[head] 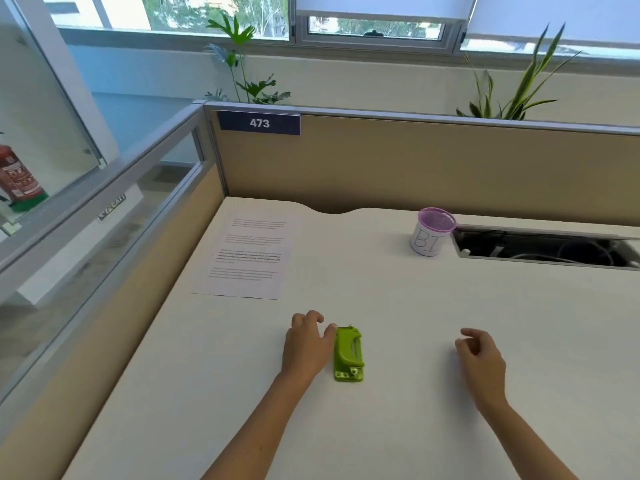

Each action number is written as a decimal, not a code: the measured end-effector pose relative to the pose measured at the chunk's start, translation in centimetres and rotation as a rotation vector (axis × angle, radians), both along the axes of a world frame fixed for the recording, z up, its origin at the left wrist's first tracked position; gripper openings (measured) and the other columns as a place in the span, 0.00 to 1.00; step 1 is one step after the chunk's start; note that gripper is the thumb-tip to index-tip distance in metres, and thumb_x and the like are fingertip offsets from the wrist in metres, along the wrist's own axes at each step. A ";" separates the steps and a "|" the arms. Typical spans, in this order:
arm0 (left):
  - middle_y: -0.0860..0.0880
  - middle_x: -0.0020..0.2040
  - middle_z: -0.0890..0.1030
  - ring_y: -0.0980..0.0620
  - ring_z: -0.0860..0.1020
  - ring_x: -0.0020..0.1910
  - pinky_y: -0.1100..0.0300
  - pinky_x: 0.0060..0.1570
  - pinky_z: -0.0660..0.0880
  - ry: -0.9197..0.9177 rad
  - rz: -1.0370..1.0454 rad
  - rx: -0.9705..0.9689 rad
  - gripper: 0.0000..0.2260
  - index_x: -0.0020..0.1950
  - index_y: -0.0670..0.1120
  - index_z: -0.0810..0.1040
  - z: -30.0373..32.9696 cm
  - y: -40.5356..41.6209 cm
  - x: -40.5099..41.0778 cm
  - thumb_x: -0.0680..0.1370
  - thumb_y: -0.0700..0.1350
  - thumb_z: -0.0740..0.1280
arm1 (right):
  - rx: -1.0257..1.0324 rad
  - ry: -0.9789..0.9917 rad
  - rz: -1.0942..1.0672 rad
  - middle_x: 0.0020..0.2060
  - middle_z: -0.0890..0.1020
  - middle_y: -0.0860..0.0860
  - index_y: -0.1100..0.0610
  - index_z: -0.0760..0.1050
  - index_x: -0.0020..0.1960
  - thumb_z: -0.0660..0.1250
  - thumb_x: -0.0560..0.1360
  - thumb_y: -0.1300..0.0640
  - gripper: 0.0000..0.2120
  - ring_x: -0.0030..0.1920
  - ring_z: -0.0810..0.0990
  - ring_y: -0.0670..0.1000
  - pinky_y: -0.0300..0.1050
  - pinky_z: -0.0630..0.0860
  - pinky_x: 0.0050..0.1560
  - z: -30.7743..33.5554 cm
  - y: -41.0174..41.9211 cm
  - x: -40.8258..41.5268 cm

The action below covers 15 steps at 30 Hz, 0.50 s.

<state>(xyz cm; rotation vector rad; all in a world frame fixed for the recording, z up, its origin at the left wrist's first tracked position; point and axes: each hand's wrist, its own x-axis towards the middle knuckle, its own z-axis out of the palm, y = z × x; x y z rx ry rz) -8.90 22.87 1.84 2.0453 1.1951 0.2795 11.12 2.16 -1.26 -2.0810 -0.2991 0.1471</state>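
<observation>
A white counter (398, 306) fills a cubicle of tan partition panels (433, 168), one bearing a blue plate (259, 123) numbered 473. Behind it, leafy plants (251, 84) stand under daylit windows (214, 12) with half-lowered white blinds (381, 5). A glass divider (104, 223) runs along the left.

Head-worn view — forward and down over desk (398, 306)

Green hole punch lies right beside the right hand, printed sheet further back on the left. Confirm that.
Wrong hand. The head view shows the green hole punch beside the left hand; the right hand is well apart. The printed sheet is further back on the left.
</observation>
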 end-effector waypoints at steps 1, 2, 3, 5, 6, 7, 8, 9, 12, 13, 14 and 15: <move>0.45 0.62 0.71 0.43 0.75 0.57 0.54 0.53 0.72 0.041 0.003 -0.002 0.17 0.62 0.47 0.71 0.0 -0.8 0.6 0.78 0.55 0.62 | -0.044 -0.037 0.013 0.43 0.80 0.56 0.60 0.76 0.57 0.64 0.75 0.64 0.11 0.44 0.77 0.55 0.47 0.71 0.48 -0.5 -1.1 0.1; 0.44 0.62 0.71 0.41 0.74 0.58 0.52 0.54 0.72 0.078 0.006 0.007 0.18 0.63 0.46 0.70 0.0 -1.5 1.1 0.78 0.54 0.61 | -0.083 -0.072 0.032 0.46 0.80 0.57 0.61 0.76 0.57 0.64 0.75 0.66 0.12 0.47 0.77 0.57 0.50 0.71 0.52 -0.8 -2.0 0.1; 0.43 0.62 0.71 0.40 0.73 0.59 0.51 0.55 0.73 0.106 0.014 0.024 0.19 0.64 0.45 0.69 0.0 -2.1 1.4 0.78 0.54 0.61 | -0.121 -0.101 0.056 0.48 0.80 0.58 0.62 0.76 0.57 0.64 0.74 0.67 0.12 0.50 0.77 0.58 0.53 0.71 0.56 -1.1 -2.8 0.0; 0.41 0.62 0.72 0.39 0.73 0.59 0.49 0.56 0.73 0.139 0.042 0.055 0.19 0.64 0.43 0.69 0.1 -3.0 1.9 0.78 0.52 0.60 | -0.200 -0.151 0.127 0.52 0.78 0.57 0.62 0.75 0.58 0.65 0.74 0.68 0.13 0.54 0.75 0.60 0.54 0.69 0.60 -1.7 -4.0 -0.3; 0.41 0.61 0.73 0.39 0.73 0.59 0.49 0.56 0.73 0.155 0.053 0.069 0.19 0.64 0.42 0.69 0.1 -3.4 2.1 0.78 0.52 0.60 | -0.227 -0.172 0.167 0.53 0.77 0.57 0.62 0.75 0.58 0.65 0.74 0.67 0.13 0.56 0.74 0.59 0.52 0.67 0.60 -2.0 -4.5 -0.5; 0.41 0.61 0.73 0.38 0.73 0.59 0.50 0.55 0.73 0.176 0.058 0.082 0.19 0.64 0.42 0.68 0.2 -3.6 2.2 0.78 0.52 0.60 | -0.244 -0.192 0.203 0.54 0.76 0.56 0.62 0.75 0.58 0.65 0.74 0.67 0.13 0.56 0.73 0.59 0.49 0.66 0.58 -2.3 -4.9 -0.7; 0.40 0.61 0.73 0.38 0.74 0.59 0.50 0.54 0.73 0.202 0.059 0.090 0.19 0.64 0.42 0.68 0.4 -3.9 2.4 0.78 0.52 0.61 | -0.254 -0.216 0.232 0.54 0.76 0.56 0.62 0.75 0.57 0.65 0.74 0.67 0.12 0.56 0.73 0.59 0.47 0.65 0.57 -2.5 -5.3 -0.8; 0.40 0.60 0.73 0.38 0.74 0.58 0.50 0.53 0.73 0.231 0.057 0.094 0.20 0.64 0.42 0.67 0.5 -4.2 2.6 0.77 0.52 0.62 | -0.260 -0.244 0.256 0.54 0.76 0.55 0.62 0.76 0.56 0.65 0.74 0.67 0.11 0.55 0.73 0.59 0.46 0.64 0.55 -2.7 -5.6 -0.9; 0.40 0.59 0.74 0.38 0.75 0.56 0.51 0.49 0.73 0.287 0.063 0.114 0.18 0.61 0.41 0.68 0.5 -5.1 3.3 0.76 0.49 0.64 | -0.258 -0.324 0.305 0.51 0.76 0.55 0.62 0.77 0.52 0.65 0.73 0.69 0.09 0.51 0.74 0.58 0.45 0.64 0.54 -2.9 -6.1 -0.9; 0.40 0.58 0.74 0.38 0.75 0.56 0.52 0.48 0.73 0.297 0.071 0.131 0.17 0.59 0.40 0.68 0.5 -5.4 3.4 0.76 0.48 0.64 | -0.257 -0.338 0.307 0.50 0.76 0.55 0.62 0.77 0.51 0.65 0.73 0.69 0.08 0.50 0.74 0.58 0.45 0.63 0.53 -3.0 -6.1 -0.9; 0.40 0.57 0.75 0.39 0.76 0.55 0.52 0.47 0.72 0.302 0.078 0.150 0.15 0.58 0.40 0.69 0.4 -5.6 3.6 0.76 0.48 0.63 | -0.258 -0.350 0.304 0.50 0.77 0.55 0.62 0.77 0.50 0.65 0.73 0.69 0.08 0.50 0.74 0.58 0.45 0.63 0.52 -3.0 -6.1 -1.0; 0.41 0.57 0.76 0.40 0.77 0.54 0.53 0.45 0.72 0.300 0.084 0.168 0.14 0.57 0.40 0.70 0.4 -5.7 3.7 0.76 0.47 0.63 | -0.260 -0.363 0.298 0.50 0.77 0.56 0.61 0.77 0.49 0.65 0.73 0.69 0.07 0.49 0.74 0.59 0.44 0.63 0.51 -3.0 -6.0 -1.0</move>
